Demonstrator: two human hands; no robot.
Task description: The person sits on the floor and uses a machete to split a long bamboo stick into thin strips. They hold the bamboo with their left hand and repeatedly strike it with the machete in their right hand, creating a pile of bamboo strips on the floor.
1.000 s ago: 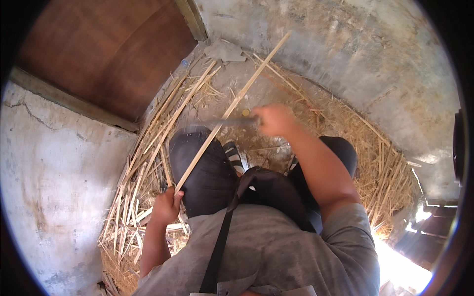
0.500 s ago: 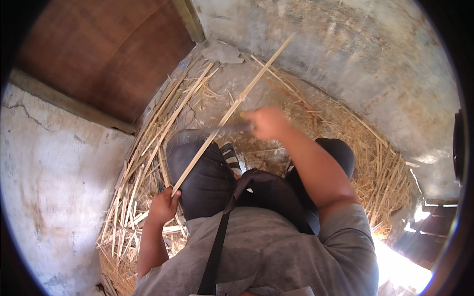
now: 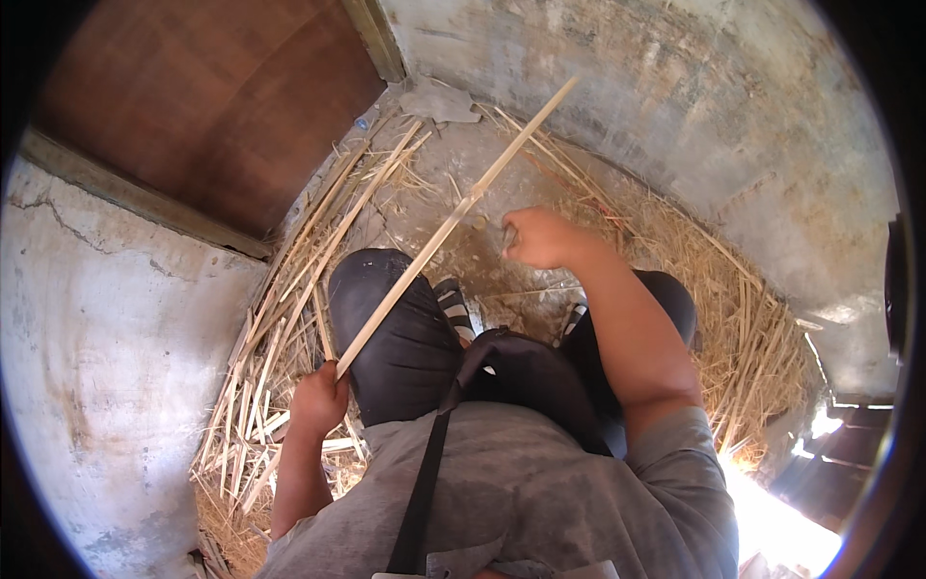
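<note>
A long pale bamboo strip [image 3: 410, 275] slants from lower left to upper right, passing above my left knee. At its lower end my left hand [image 3: 319, 400] is closed around it. The strip's far end points toward the back wall, and a node shows partway along. To the right of the strip, apart from it, my right hand [image 3: 542, 237] is closed on a knife [image 3: 507, 234]. Only a small grey part of the knife shows at the fingers; the rest is hidden or seen edge-on.
Split bamboo strips [image 3: 333, 236] lie piled along the left side. Shavings and more strips [image 3: 738, 338] heap against the right wall [image 3: 666, 106]. A brown panel [image 3: 212, 106] stands at the back left. My bent knees flank a dark bag [image 3: 521, 372] on my lap.
The knife blade, which stretched blurred across the strip, has come away from it. My right hand has shifted slightly right. The strip's far end has dipped a little; my left hand keeps its grip.
</note>
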